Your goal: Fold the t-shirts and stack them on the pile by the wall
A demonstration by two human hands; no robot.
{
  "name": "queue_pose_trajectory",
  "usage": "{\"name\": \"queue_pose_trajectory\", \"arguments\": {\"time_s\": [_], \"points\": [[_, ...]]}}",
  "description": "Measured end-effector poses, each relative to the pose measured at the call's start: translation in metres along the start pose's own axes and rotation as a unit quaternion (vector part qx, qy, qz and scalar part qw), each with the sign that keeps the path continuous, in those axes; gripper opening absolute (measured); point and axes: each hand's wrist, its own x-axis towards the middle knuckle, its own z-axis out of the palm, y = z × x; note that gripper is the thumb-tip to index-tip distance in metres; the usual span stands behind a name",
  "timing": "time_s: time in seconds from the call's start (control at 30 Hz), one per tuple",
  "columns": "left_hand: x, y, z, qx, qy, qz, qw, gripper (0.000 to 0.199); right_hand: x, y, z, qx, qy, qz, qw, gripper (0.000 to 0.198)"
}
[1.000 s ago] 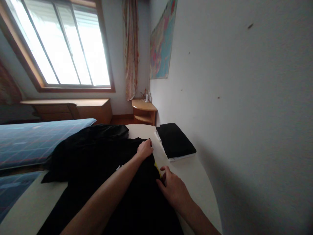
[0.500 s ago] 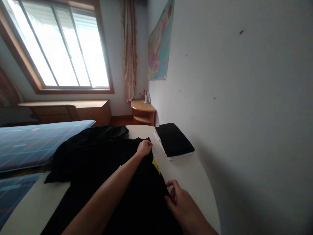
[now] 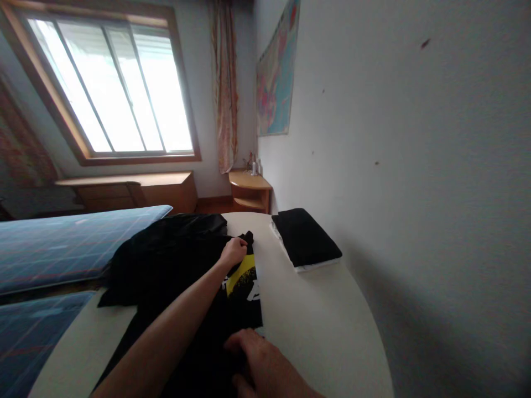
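Left hand [image 3: 234,251] pinches the black shirt [image 3: 220,323]; right hand [image 3: 265,359] curls over it, grip unclear. Folded cloth [image 3: 307,237] lies right of the shirt, dark pile [image 3: 145,268] left.

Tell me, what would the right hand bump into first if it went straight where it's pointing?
The right hand would probably meet the left arm over the black shirt, though depth is unclear.

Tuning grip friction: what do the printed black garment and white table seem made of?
Printed black garment: matte fabric, perhaps cotton; it drapes and folds without shine.
White table: smooth, low-gloss top, possibly laminate; even colour, no visible grain.
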Motion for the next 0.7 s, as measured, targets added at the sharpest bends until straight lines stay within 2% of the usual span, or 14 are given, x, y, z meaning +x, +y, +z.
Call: {"name": "queue_pose_trajectory", "arguments": {"time_s": [0.1,0.27,0.5,0.57,0.7], "points": [[-0.012,-0.013,-0.001,0.036,0.017,0.002,0.999,0.024,0.009,0.002,0.01,-0.041,-0.05,0.008,0.998,0.058],[-0.028,-0.023,-0.003,0.08,0.049,0.029,0.995,0.029,0.015,0.004,0.017,-0.056,-0.091,-0.013,0.994,0.054],[-0.037,-0.02,-0.004,0.129,0.054,0.093,0.986,0.041,0.023,0.006,0.017,-0.119,-0.101,-0.016,0.988,0.044],[-0.035,-0.017,-0.004,0.135,0.058,0.105,0.984,0.046,0.028,0.008,0.014,-0.145,-0.097,-0.048,0.983,0.041],[-0.024,-0.009,-0.004,0.142,0.064,0.113,0.981,0.048,0.039,0.012,0.004,-0.214,-0.085,-0.172,0.958,0.027]]}}
